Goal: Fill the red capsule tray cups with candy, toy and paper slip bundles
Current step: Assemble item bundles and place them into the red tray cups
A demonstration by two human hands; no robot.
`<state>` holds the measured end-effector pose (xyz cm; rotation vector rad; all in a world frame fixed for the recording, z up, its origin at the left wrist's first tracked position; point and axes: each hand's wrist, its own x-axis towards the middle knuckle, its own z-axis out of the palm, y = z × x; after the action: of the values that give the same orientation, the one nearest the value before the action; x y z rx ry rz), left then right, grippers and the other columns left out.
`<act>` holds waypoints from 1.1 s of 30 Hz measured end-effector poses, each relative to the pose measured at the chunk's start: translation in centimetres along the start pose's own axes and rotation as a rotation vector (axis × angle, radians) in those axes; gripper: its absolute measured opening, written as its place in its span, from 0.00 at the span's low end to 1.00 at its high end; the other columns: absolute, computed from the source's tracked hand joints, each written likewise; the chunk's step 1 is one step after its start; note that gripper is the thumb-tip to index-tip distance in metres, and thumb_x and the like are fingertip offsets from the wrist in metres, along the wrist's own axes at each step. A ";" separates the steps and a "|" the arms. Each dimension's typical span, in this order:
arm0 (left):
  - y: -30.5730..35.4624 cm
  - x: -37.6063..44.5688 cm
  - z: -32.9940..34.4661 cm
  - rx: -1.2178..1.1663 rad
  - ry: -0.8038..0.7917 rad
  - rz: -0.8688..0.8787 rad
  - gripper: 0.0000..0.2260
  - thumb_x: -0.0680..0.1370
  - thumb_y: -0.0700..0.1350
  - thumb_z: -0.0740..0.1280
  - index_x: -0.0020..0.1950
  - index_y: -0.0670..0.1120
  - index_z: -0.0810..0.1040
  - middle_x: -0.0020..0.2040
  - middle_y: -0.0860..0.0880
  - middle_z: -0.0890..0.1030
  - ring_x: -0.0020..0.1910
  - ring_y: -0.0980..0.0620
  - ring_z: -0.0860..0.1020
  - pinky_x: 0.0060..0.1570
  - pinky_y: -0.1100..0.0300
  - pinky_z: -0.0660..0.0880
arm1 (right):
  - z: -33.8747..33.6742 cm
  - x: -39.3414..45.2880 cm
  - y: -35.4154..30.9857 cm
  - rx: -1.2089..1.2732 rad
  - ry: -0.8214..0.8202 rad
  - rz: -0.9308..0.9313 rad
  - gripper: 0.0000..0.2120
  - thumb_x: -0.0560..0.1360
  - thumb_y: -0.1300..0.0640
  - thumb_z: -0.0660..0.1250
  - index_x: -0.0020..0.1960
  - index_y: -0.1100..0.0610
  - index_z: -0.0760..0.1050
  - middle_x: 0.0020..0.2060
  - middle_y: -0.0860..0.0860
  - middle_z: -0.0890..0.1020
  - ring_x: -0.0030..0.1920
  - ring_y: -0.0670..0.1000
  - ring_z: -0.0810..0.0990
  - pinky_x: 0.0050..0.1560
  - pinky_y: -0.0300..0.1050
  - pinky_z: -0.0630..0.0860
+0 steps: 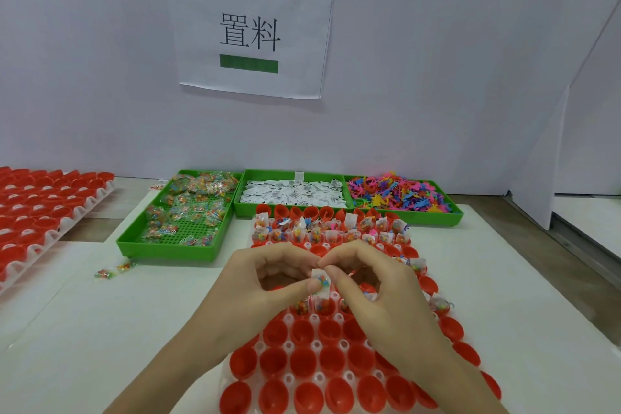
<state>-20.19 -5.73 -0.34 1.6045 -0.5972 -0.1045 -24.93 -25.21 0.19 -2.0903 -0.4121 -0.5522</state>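
- White wall (100, 60) behind, paper sign (250, 30) with two characters and green bars taped on it.
- Counter (100, 329) covered in white sheet; wood shows at far left and right.
- Red tray (336, 363) in centre, long axis running away from the person; near rows of cups bare, far rows hold bundles (332, 228) standing upright, paper ends up.
- Left hand (265, 282) and right hand (373, 286) meet over mid tray, fingertips together, both pinching one bundle (321, 281).
- Bundle upright, long axis roughly vertical, white paper wrapped round coloured candy, held just above the cups.
- Three green bins beyond the tray: candy bin (181, 222) left, long axis pointing away; slip bin (292, 193) middle; toy bin (403, 195) right, both crosswise.
- Two loose candy packs (114, 270) on counter near the candy bin's front corner.
- Second tray (43, 208) of red cups at far left, well apart.
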 end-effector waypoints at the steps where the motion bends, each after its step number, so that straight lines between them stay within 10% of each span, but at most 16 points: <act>1: 0.0 0.0 0.0 -0.005 -0.007 -0.011 0.08 0.73 0.46 0.78 0.52 0.50 0.87 0.45 0.46 0.87 0.47 0.49 0.86 0.49 0.62 0.81 | 0.0 0.0 0.0 0.004 0.001 0.006 0.09 0.80 0.58 0.69 0.52 0.43 0.79 0.44 0.42 0.83 0.47 0.47 0.83 0.45 0.33 0.76; 22: -0.9 0.3 -0.4 0.217 0.130 0.056 0.07 0.77 0.39 0.74 0.47 0.53 0.86 0.44 0.54 0.86 0.45 0.53 0.84 0.47 0.64 0.79 | -4.5 8.7 7.5 -0.463 0.051 0.230 0.08 0.81 0.60 0.66 0.56 0.51 0.80 0.48 0.43 0.82 0.44 0.36 0.78 0.44 0.27 0.73; 29: -1.3 0.4 -0.5 0.288 0.170 0.088 0.08 0.76 0.38 0.74 0.47 0.53 0.85 0.44 0.55 0.85 0.46 0.53 0.84 0.48 0.62 0.80 | -6.2 16.9 14.6 -0.707 -0.047 0.339 0.10 0.82 0.61 0.65 0.60 0.61 0.82 0.56 0.57 0.85 0.54 0.54 0.82 0.59 0.48 0.77; 33: -1.6 0.4 -0.5 0.321 0.174 0.105 0.08 0.76 0.38 0.75 0.48 0.52 0.85 0.44 0.55 0.85 0.46 0.53 0.84 0.48 0.60 0.80 | -5.8 18.3 17.2 -0.730 -0.166 0.362 0.10 0.80 0.58 0.69 0.59 0.60 0.84 0.55 0.56 0.86 0.49 0.52 0.83 0.53 0.43 0.76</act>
<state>-19.18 -5.41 -1.66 1.8644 -0.5821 0.2174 -2.43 -37.77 0.85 -2.8384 0.1124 -0.3355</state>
